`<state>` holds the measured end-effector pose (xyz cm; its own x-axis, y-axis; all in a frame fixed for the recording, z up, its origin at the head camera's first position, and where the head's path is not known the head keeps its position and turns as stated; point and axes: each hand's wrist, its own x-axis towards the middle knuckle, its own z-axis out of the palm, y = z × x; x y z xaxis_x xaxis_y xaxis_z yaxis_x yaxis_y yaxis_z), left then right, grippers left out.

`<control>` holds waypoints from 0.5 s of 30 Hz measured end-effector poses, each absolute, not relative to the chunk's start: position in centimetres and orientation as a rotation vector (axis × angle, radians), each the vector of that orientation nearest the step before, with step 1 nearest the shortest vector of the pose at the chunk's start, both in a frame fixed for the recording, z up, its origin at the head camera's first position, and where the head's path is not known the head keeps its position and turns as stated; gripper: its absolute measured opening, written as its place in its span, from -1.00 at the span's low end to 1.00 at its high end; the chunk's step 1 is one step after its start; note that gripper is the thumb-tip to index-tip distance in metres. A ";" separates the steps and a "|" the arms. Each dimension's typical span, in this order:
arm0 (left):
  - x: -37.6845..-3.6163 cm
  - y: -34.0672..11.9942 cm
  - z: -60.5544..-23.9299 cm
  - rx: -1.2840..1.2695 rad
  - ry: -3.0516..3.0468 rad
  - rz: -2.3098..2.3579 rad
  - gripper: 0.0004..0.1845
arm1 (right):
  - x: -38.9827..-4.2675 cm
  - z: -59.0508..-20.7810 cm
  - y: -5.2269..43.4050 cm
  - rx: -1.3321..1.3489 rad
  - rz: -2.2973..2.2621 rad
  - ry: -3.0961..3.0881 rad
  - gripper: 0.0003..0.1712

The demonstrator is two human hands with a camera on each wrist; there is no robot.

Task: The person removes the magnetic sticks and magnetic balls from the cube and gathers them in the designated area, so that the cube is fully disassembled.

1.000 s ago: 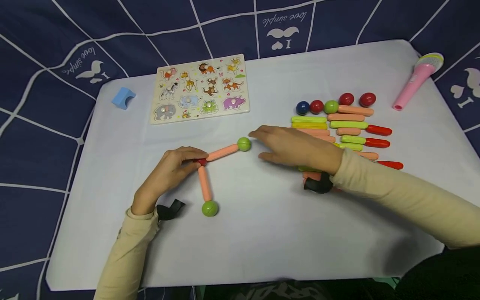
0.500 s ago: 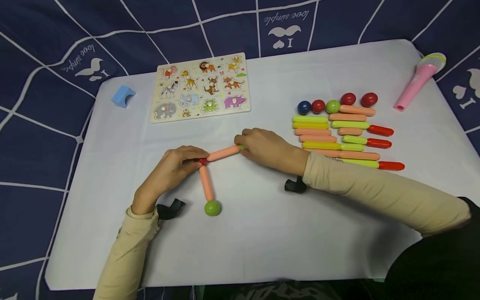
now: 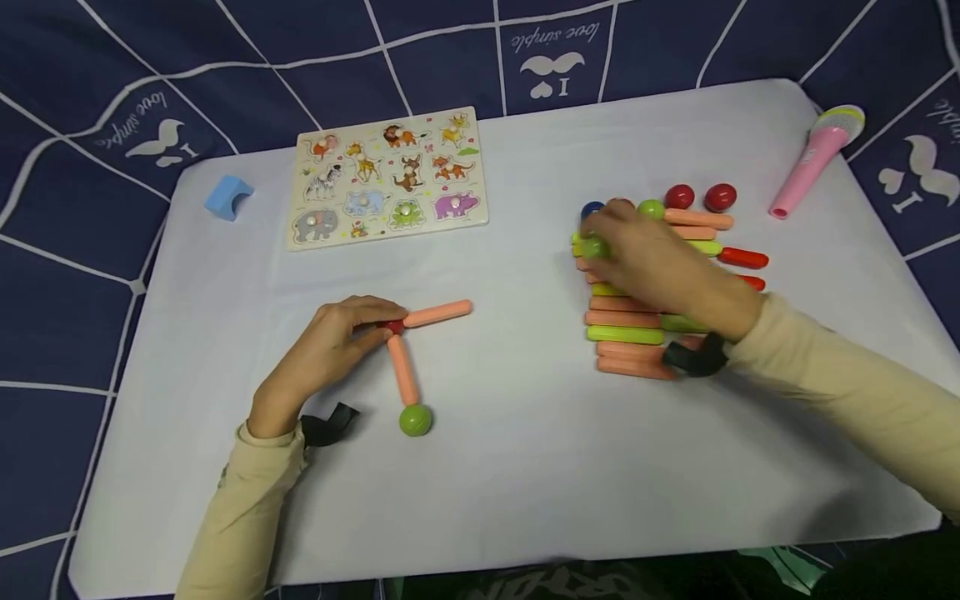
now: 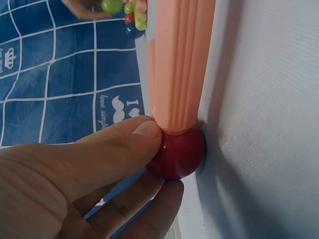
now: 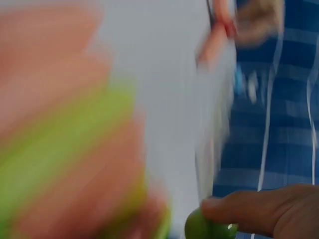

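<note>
1. head view: the left hand [image 3: 322, 354] pinches the red ball [image 3: 395, 327] that joins two pink sticks [image 3: 437, 313] on the tabletop [image 3: 525, 467]; one stick ends in a green ball [image 3: 415, 420]. the right hand [image 3: 652, 258] holds another green ball [image 3: 595, 247] over the pile of sticks [image 3: 630, 335]. i judge the step is a swap of the end ball; the next move needs a careful choice from the pile.
2. left wrist view: thumb [image 4: 144, 134] and a finger grip the glossy red ball [image 4: 180, 153] under a ribbed pink stick [image 4: 180, 64].
3. right wrist view: blurred; a fingertip [image 5: 249, 211] lies on the shiny green ball [image 5: 207, 229].

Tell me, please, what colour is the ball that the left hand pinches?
Dark red ball, clearest in the left wrist view.
</note>
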<state>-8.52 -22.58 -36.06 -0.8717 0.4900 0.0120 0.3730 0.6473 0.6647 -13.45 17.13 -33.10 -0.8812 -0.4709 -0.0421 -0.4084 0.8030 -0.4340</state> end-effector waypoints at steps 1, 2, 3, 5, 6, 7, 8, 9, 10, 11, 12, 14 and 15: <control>-8.6 -22.6 -35.9 0.713 2.700 1.026 -0.67 | -13.6 -32.7 19.1 -0.623 -0.637 2.883 -0.57; -8.6 -22.6 -35.8 0.716 2.704 1.020 -0.67 | -13.7 -32.5 21.1 -0.553 -0.633 2.927 -0.57; -8.6 -22.6 -35.7 0.718 2.707 1.012 -0.67 | -13.8 -32.3 22.9 -0.468 -0.610 2.962 -0.56; -8.7 -22.6 -35.5 0.725 2.710 1.000 -0.68 | -13.9 -32.2 26.3 -0.301 -0.569 2.993 -0.51; -8.7 -22.6 -35.5 0.728 2.712 0.994 -0.68 | -14.0 -32.3 27.7 -0.216 -0.546 2.980 -0.48; -8.7 -22.7 -35.5 0.724 2.713 0.991 -0.68 | -14.0 -32.5 28.9 -0.157 -0.537 2.969 -0.46; -8.7 -22.7 -35.5 0.720 2.712 0.990 -0.68 | -14.1 -32.8 29.9 -0.109 -0.532 2.947 -0.44; -8.6 -22.7 -35.6 0.719 2.712 0.992 -0.68 | -14.3 -33.0 30.7 -0.074 -0.532 2.928 -0.43; -8.6 -22.8 -35.6 0.717 2.709 1.000 -0.68 | -14.4 -33.4 31.3 -0.046 -0.543 2.907 -0.42; -8.5 -22.8 -35.8 0.713 2.707 1.009 -0.68 | -14.6 -33.6 31.8 -0.023 -0.555 2.889 -0.42; -8.5 -22.8 -35.9 0.711 2.704 1.018 -0.68 | -14.7 -33.9 32.1 -0.012 -0.560 2.878 -0.43; -8.5 -22.6 -36.1 0.708 2.695 1.034 -0.68 | -14.9 -34.3 32.4 0.008 -0.567 2.862 -0.42; -8.4 -22.6 -36.1 0.713 2.693 1.038 -0.68 | -14.9 -34.5 32.6 0.016 -0.567 2.856 -0.41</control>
<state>-8.44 -22.56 -36.14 -0.8716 0.4901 0.0136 0.3724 0.6437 0.6685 -14.93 32.57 -34.50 -0.9736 -0.0339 -0.2256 0.0548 0.9251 -0.3757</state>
